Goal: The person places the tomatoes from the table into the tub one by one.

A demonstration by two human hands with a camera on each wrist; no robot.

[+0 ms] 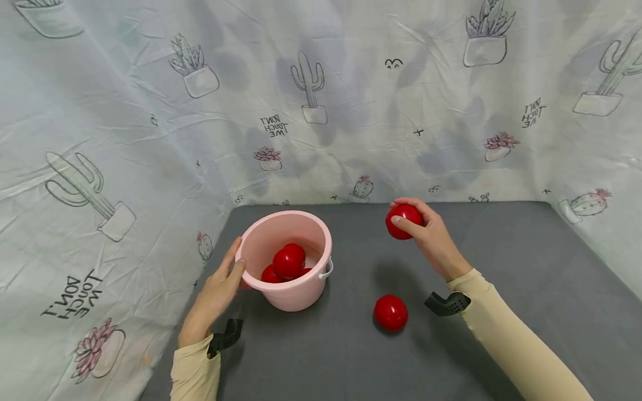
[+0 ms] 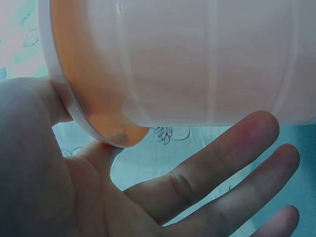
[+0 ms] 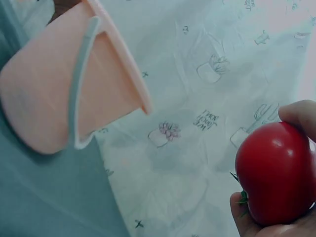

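Observation:
A pink bucket point(image 1: 293, 295) stands on the grey table, tilted slightly toward me, with several red tomatoes point(image 1: 288, 262) inside. My left hand point(image 1: 217, 295) holds its rim at the left side; in the left wrist view the thumb and index finger meet the rim point(image 2: 84, 116), while the other fingers point(image 2: 217, 163) stretch along the outer wall. Raised above the table to the right, my right hand point(image 1: 437, 236) grips a tomato point(image 1: 404, 221). Its green stem point(image 3: 242, 197) shows in the right wrist view. Another tomato point(image 1: 390, 313) lies on the table between the hands.
A white handle point(image 1: 327, 269) hangs on the bucket's right side. Behind and beside the grey table point(image 1: 321, 356) hangs a pale cloth point(image 1: 351, 83) printed with cacti and lettering. Black wrist mounts point(image 1: 448, 303) sit on both forearms.

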